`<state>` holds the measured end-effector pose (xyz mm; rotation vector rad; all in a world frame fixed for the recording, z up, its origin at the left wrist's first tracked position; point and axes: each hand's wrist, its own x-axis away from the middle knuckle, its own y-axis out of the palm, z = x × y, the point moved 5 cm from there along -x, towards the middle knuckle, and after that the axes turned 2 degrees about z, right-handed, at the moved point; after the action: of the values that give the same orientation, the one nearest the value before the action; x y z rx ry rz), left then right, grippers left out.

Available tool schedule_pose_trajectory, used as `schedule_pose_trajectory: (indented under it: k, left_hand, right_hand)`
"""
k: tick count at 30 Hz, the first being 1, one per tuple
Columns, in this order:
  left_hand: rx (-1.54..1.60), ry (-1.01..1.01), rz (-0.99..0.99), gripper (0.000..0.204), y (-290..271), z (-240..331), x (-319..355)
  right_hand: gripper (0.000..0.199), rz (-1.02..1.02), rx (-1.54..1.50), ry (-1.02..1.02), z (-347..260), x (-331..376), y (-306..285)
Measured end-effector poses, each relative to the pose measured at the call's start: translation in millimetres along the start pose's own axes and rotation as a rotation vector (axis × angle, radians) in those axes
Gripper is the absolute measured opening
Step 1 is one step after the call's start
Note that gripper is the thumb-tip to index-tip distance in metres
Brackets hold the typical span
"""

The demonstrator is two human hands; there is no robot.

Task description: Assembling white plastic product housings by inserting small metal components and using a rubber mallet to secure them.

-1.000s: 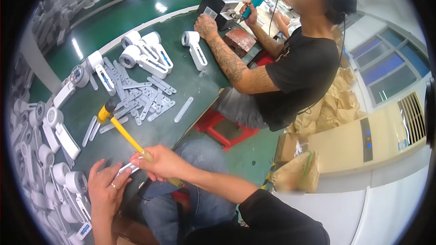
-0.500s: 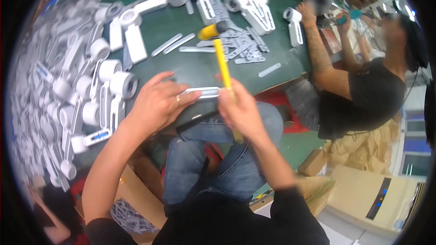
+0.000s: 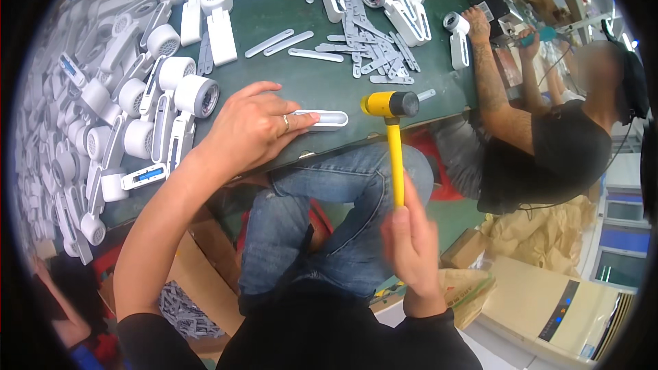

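My left hand (image 3: 252,125) rests at the near edge of the green table (image 3: 267,75). Its fingers lie closed over the left end of a white oblong handle piece (image 3: 334,119), whose rounded, hollowed end sticks out to the right. To the right, over my leg, my right hand (image 3: 411,241) grips the yellow shaft of a mallet (image 3: 395,157). The mallet's head, yellow on one side and black on the other, stands upright beside the handle piece, apart from it. Part of the piece is hidden under my left fingers.
Many white handheld fans (image 3: 195,96) crowd the table's left side. Beyond my hands lies a pile of flat grey strips (image 3: 373,48); more fans (image 3: 404,17) stand behind it. A co-worker (image 3: 541,137) sits at right. A cardboard box (image 3: 199,270) with grey strips is at lower left.
My right hand has moved right and down toward me, taking the mallet away from the handle piece. My left hand stays on the piece. The view has shifted slightly.
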<state>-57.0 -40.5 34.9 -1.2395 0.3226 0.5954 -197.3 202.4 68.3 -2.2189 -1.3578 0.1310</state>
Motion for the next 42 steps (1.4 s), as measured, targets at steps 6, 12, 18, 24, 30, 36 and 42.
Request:
schedule_pose_trajectory:
  k: [6,12,18,24,30,36,42]
  left_hand:
    - [0.009,-0.015,-0.003,0.018,0.9,0.2,-0.9]
    - [-0.005,0.004,-0.019,0.018,2.3,0.0,0.7]
    - [0.016,-0.016,0.005,0.018,0.4,-0.7,0.0]
    - [0.021,-0.011,-0.017,0.02,2.1,-2.8,1.4]
    - [0.021,-0.019,0.0,0.017,1.5,-1.5,0.8]
    - [0.029,-0.007,-0.046,0.024,1.8,-1.1,-2.7]
    - [-0.022,-0.034,-0.211,0.028,-3.1,-1.7,-16.8]
  right_hand:
    - [0.054,-0.037,0.207,0.038,-1.6,-17.6,9.5]
    - [0.056,-0.046,0.31,-0.054,4.5,-19.2,15.9]
    - [0.057,-0.072,0.333,-0.007,10.1,-22.7,19.8]
    - [0.055,0.01,0.382,-0.107,14.2,-24.3,25.6]
    - [0.056,0.082,0.233,-0.139,3.0,-12.8,18.5]
    - [0.056,0.026,0.252,-0.107,5.2,-17.7,19.0]
    - [0.053,-0.035,-0.138,0.057,32.9,-21.4,14.3]
